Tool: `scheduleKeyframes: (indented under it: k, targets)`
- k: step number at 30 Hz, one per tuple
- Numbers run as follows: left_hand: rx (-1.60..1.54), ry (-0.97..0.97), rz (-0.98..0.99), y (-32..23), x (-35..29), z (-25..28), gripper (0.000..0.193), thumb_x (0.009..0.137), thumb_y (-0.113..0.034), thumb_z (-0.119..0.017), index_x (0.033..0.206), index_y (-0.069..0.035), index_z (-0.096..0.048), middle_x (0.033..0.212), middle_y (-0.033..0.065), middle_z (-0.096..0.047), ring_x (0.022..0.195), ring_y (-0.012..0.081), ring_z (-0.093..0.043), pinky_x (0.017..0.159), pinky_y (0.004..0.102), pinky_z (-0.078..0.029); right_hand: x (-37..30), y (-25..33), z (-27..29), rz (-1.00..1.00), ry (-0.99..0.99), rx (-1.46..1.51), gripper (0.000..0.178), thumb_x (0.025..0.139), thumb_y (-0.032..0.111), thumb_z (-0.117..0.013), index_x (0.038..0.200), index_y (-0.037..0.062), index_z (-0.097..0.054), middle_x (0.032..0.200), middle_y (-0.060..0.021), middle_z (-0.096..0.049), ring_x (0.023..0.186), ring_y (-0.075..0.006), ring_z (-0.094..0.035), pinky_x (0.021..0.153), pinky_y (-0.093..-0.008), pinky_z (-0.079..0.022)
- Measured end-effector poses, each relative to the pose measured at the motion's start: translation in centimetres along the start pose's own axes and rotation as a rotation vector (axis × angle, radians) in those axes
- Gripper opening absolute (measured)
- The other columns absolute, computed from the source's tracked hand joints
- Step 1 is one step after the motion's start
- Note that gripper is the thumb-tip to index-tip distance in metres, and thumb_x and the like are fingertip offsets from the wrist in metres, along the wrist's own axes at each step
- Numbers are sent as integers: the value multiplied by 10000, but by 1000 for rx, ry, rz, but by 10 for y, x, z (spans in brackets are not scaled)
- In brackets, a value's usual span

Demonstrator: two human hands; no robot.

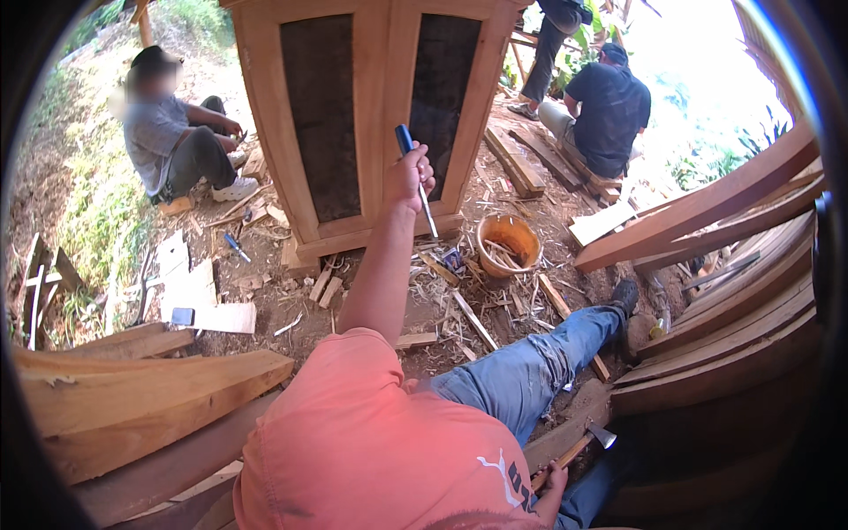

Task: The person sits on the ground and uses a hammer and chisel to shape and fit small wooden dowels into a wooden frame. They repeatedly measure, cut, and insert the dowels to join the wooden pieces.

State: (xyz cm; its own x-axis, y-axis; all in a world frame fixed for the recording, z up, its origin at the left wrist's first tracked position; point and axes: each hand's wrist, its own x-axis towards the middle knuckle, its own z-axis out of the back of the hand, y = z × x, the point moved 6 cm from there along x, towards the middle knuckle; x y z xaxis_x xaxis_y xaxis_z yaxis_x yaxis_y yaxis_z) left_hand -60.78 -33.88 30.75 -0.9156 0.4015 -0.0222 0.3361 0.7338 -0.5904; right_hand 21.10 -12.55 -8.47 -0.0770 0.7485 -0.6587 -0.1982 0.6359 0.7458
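My left arm reaches forward, its hand [412, 178] closed round a chisel [404, 139] with a blue handle and a long, slim metal shaft. The shaft slants downward, its tip near the foot of a wooden cabinet [375, 97] with two dark panels. Whether the tip touches anything cannot be told. Low on the right, my right hand [553, 478] grips the wooden handle of a small hatchet [602, 435], its metal head beside my jeans. An orange bucket [510, 245] holding wood scraps stands to the right of the chisel.
Wood offcuts and shavings litter the dirt floor. Another blue-handled tool [237, 248] lies left of the cabinet. Timber beams [159, 397] flank me on the left, stacked planks [724, 327] on the right. One person [172, 141] sits left, another [608, 110] right; a third stands behind.
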Motion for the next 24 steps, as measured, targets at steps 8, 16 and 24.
scheduleKeyframes:
  k: [8,16,24]
  targets:
    - [-173,-98,10,-13,-27,64,145,1029,-156,-687,1036,-192,-547,609,-88,-420,484,49,-379,461,238,-260,-31,27,-6,-11,108,143,127,1000,164,-624,1095,100,-567,719,-58,-577,576,-229,-567,547,-383,-504]
    - [-190,-197,-54,-48,-34,139,157,1016,-170,-706,1011,-208,-554,616,-100,-428,485,47,-371,468,242,-259,-30,35,8,-31,36,-61,135,962,59,-612,1065,80,-528,710,-85,-584,597,-226,-584,531,-367,-522]
    - [-200,-125,7,-46,-56,139,173,1015,-160,-701,993,-217,-538,614,-87,-444,478,55,-379,470,247,-258,-21,29,4,-17,17,-188,226,960,60,-618,1155,66,-503,761,-107,-589,608,-246,-603,527,-393,-543]
